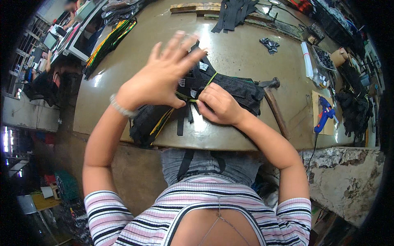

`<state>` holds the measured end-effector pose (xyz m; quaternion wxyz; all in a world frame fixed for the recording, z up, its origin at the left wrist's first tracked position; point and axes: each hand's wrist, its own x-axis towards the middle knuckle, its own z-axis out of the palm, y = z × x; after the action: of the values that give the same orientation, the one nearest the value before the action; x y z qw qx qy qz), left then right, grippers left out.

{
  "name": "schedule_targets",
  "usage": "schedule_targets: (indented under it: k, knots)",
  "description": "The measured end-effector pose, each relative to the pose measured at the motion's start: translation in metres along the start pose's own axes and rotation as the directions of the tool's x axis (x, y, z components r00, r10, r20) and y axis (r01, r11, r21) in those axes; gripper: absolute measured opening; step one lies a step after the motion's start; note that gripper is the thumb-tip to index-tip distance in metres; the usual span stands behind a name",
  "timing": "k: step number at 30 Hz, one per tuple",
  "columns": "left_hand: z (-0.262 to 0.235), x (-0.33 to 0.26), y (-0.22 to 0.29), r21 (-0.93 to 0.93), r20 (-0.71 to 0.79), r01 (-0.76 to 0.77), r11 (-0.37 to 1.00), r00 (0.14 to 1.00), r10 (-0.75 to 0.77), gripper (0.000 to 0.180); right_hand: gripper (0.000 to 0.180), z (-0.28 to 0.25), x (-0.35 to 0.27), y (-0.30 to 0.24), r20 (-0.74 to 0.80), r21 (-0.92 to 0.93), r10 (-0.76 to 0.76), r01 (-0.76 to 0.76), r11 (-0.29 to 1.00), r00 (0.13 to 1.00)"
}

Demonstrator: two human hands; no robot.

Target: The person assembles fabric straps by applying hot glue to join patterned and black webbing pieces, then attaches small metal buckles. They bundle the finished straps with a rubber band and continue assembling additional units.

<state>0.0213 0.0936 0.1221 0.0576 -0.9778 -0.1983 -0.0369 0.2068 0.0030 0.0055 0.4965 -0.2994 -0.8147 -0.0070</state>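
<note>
Black mesh bundle point(230, 92) is lying on the surface point(246, 53) near its front edge. Right hand point(219, 104) is pinching a green cord point(211, 78) around it, grip closed; left hand point(162, 78) is hovering, fingers spread. Tying seems underway; tightening calls for steady tension.

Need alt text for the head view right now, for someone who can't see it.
Both hands work on a black mesh bag on a tan table: the left hand is spread open, the right hand pinches a yellow-green cord. A hammer lies right.
</note>
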Motion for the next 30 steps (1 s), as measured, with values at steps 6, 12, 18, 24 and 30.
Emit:
schedule_targets:
  k: [6,12,18,24,30]
  knots:
    - [0.019,0.052,-0.002,0.023,0.295,-0.265,0.964,0.923,0.247,0.104,0.023,-0.007,-0.003,-0.005,-0.08,-0.074,-0.012,0.006,0.997,0.997]
    - [0.017,0.031,0.015,0.188,0.184,-0.336,0.923,0.935,0.303,0.072,0.02,-0.007,-0.002,-0.013,0.014,-0.109,-0.069,0.07,0.992,0.998]
    - [-0.018,0.062,-0.015,-0.553,0.273,-0.051,0.832,0.932,0.239,0.048,0.022,0.004,-0.004,-0.009,-0.043,-0.139,-0.097,0.09,0.986,0.994]
    - [0.003,0.084,0.004,-0.411,0.464,0.067,0.909,0.874,0.145,0.034,0.021,0.001,-0.004,-0.008,-0.043,-0.142,-0.11,0.103,0.985,0.993]
    - [0.014,0.106,-0.024,-0.451,0.424,0.327,0.831,0.897,-0.123,0.027,0.022,-0.001,-0.005,-0.022,-0.005,-0.278,-0.154,0.146,0.949,0.988]
